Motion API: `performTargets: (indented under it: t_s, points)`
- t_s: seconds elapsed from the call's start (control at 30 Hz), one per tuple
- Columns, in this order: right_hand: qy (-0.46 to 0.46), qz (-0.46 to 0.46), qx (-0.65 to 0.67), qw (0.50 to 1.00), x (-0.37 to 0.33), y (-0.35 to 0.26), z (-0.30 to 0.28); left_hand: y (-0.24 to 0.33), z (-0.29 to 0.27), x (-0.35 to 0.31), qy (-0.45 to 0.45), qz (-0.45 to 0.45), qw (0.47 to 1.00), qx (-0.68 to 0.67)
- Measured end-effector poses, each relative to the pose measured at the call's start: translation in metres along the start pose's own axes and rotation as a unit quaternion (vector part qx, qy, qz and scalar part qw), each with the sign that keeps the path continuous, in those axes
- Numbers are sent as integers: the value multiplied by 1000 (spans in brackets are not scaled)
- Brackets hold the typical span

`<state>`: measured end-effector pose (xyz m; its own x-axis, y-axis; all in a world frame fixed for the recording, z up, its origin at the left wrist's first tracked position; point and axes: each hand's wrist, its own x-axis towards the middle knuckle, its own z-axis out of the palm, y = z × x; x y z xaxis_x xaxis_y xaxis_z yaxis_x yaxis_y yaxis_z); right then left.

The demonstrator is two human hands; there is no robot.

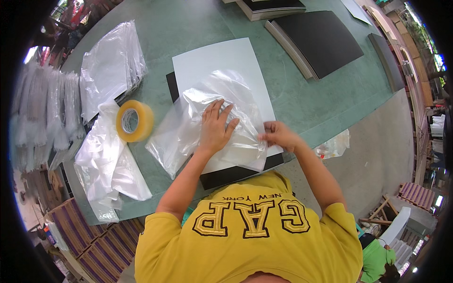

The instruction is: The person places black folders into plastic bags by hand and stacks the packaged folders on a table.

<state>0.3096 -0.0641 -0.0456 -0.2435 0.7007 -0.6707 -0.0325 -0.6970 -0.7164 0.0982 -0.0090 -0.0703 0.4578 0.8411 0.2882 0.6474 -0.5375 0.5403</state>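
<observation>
The left hand [214, 127] presses flat and spread on the clear crinkled plastic bag [207, 125] over the white sheet [222, 61], while at three o'clock the right hand [278, 135] pinches its edge, likely needing a steady pull.

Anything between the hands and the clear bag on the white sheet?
Nothing visible. The left hand lies flat on the clear bag, and the right hand pinches its edge. The tape roll sits apart on the table, left of the bag.
</observation>
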Motion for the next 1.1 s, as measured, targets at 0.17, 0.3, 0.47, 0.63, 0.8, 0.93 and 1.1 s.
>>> performTargets:
  t_s: [0.17,0.3,0.47,0.63,0.8,0.93,1.1]
  points:
    - [62,-50,-31,996,24,-31,-9,-1,-5,-1,15,-11,999,-31]
    - [49,-38,-66,996,30,-40,-8,-1,-17,-6,77,-76,986,-129]
    - [81,-37,165,982,27,-36,13,26,-35,7,5,-192,927,-323]
    - [-55,-55,289,954,22,-35,19,47,-31,27,-108,-241,881,-392]
    - [-49,-55,220,973,10,-41,4,44,-49,29,-123,-268,856,-425]
    - [-126,-99,308,938,18,-36,6,30,-51,14,-105,-149,949,-256]
    - [-67,-156,454,875,-10,-25,-76,-62,-170,-100,192,-368,909,-27]
